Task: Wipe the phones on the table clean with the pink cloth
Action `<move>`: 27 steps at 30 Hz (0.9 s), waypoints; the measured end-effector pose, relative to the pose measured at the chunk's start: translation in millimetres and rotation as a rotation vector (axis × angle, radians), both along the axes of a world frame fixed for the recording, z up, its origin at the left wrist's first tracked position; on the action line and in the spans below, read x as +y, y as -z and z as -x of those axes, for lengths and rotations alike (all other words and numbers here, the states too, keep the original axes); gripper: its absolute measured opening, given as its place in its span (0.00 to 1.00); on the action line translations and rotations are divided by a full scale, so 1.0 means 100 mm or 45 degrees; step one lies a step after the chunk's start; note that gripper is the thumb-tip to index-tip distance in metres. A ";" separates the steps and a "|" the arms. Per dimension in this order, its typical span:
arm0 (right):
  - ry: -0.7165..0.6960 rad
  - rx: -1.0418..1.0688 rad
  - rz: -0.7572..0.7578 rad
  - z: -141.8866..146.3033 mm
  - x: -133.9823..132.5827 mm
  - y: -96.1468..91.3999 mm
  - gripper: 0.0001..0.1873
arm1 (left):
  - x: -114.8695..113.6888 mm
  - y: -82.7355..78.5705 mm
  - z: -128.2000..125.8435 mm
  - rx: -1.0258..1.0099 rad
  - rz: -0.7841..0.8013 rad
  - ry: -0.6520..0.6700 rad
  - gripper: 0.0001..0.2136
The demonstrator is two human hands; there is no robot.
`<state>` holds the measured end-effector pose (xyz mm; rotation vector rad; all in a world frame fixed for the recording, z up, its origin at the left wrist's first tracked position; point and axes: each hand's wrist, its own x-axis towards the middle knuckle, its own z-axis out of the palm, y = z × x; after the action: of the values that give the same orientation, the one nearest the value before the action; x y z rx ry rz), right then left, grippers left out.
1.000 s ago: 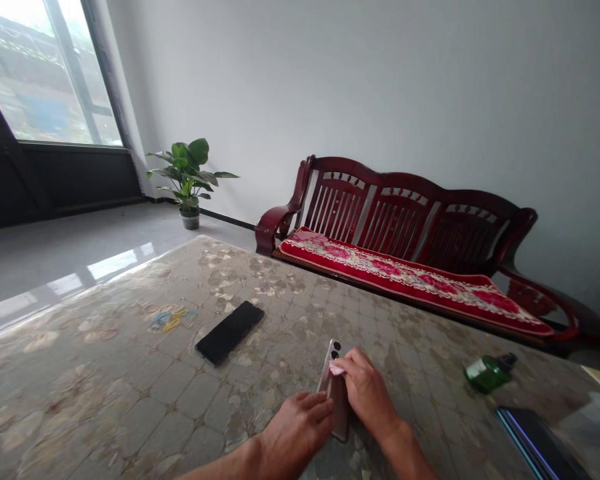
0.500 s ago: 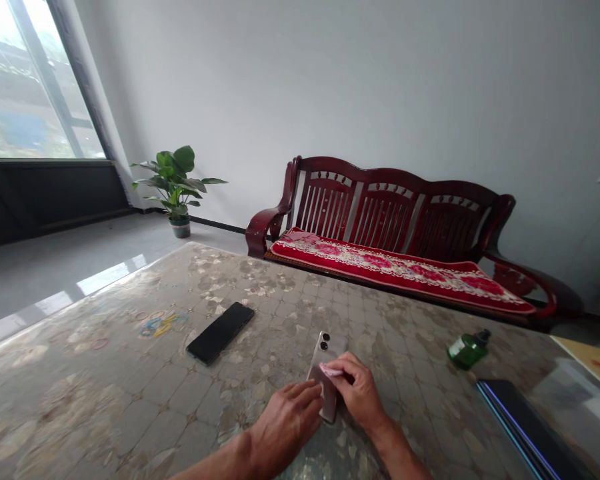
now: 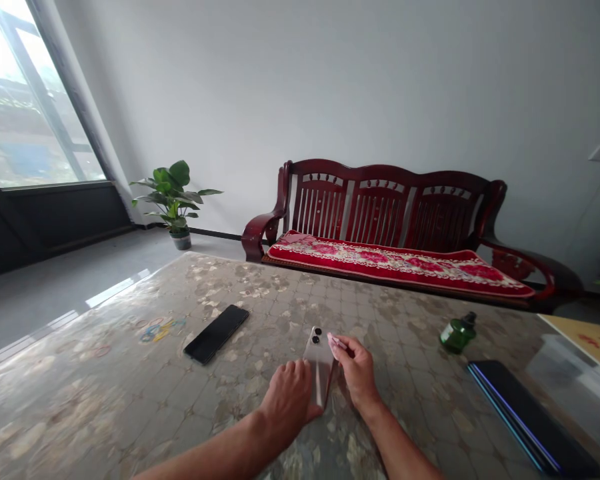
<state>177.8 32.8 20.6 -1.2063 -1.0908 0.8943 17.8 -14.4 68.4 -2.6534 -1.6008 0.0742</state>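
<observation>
Nearest me, well to the right of the pale phone (image 3: 321,373), lies a blue-edged stack of dark slabs (image 3: 530,413). My left hand (image 3: 289,393) grasps the pale phone along its left side, thumb at the near end; the phone is over the table (image 3: 380,313), its camera side showing. My right hand (image 3: 359,373) pinches a pink cloth (image 3: 335,345) just beside the lenses; I cannot tell whether the cloth touches the phone. Left of the pale phone lie a black phone (image 3: 217,333) and, farther left, coloured bands (image 3: 159,329); well to its right is a green bottle (image 3: 459,335). Beyond it stands a red-covered wooden bench (image 3: 380,210).
</observation>
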 end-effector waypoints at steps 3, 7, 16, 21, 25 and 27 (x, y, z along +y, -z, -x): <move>0.006 0.020 -0.006 0.00 0.01 0.01 0.18 | -0.01 0.03 -0.12 0.102 -0.074 -0.016 0.21; 0.013 0.059 -0.001 0.00 0.01 0.01 0.16 | 0.00 0.07 -0.27 0.257 -0.086 -0.073 0.30; 0.030 0.105 -0.003 0.01 0.01 -0.02 0.17 | 0.02 0.08 -0.46 0.260 -0.047 -0.250 0.22; 0.025 0.097 -0.014 0.01 0.02 0.00 0.18 | 0.01 0.08 -0.46 0.236 0.006 -0.247 0.30; 0.029 0.097 -0.015 0.00 0.01 0.00 0.18 | 0.00 -0.03 -0.44 0.339 0.102 -0.236 0.35; 0.035 0.117 -0.008 0.00 0.01 -0.01 0.18 | -0.01 -0.12 -0.41 0.314 0.129 -0.216 0.30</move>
<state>177.8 33.9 21.7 -1.1610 -1.0004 0.9157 58.7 -15.2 80.6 -2.4520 -1.7734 0.4793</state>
